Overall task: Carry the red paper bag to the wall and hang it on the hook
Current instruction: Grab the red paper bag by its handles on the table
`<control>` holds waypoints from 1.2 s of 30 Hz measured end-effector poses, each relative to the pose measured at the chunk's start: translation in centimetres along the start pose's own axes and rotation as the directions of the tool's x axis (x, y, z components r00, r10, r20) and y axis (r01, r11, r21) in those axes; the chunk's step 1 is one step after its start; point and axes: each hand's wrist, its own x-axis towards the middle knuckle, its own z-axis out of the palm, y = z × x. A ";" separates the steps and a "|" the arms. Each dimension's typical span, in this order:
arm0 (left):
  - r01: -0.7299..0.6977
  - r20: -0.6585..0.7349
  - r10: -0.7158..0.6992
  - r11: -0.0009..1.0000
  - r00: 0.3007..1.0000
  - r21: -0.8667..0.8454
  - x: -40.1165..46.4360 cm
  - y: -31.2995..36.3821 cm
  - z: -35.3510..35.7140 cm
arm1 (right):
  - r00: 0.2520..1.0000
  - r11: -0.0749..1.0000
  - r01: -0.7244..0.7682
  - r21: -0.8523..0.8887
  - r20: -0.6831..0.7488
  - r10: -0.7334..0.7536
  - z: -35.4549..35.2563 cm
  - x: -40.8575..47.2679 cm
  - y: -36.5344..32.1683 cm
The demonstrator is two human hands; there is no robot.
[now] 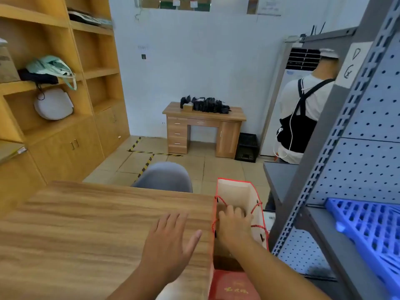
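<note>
The red paper bag (234, 282) stands open beside the right edge of the wooden table (86, 224), showing its pale inside. My right hand (232, 224) is in the bag's mouth with its fingers curled. The red cord handles (255, 207) run in from both sides to those fingers. My left hand (166, 241) lies flat on the table next to the bag, fingers spread and holding nothing. A small dark hook (143, 56) sits on the white far wall, well away from the bag.
A grey chair (164, 176) stands past the table. A small desk (203, 128) and a black crate (246, 150) are against the far wall. Wooden cabinets (65, 126) line the left. A grey metal rack (337, 169) with a blue pallet (368, 230) crowds the right. A person (303, 113) stands at the back right.
</note>
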 end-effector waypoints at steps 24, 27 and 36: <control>-0.055 -0.015 0.056 0.998 0.998 0.037 -0.3 -0.3 1.2 | 0.965 0.990 -0.061 0.127 0.261 0.026 -2.0 -1.4 1.2; -0.074 -0.028 0.075 0.997 0.997 0.032 0.4 1.1 0.3 | 0.983 0.990 -0.016 0.143 0.181 -0.010 -7.8 -1.3 1.8; -0.109 -0.203 0.097 0.993 0.974 -0.046 2.7 5.6 -3.7 | 0.994 0.919 0.052 0.390 -0.112 -0.009 -16.9 -1.8 0.9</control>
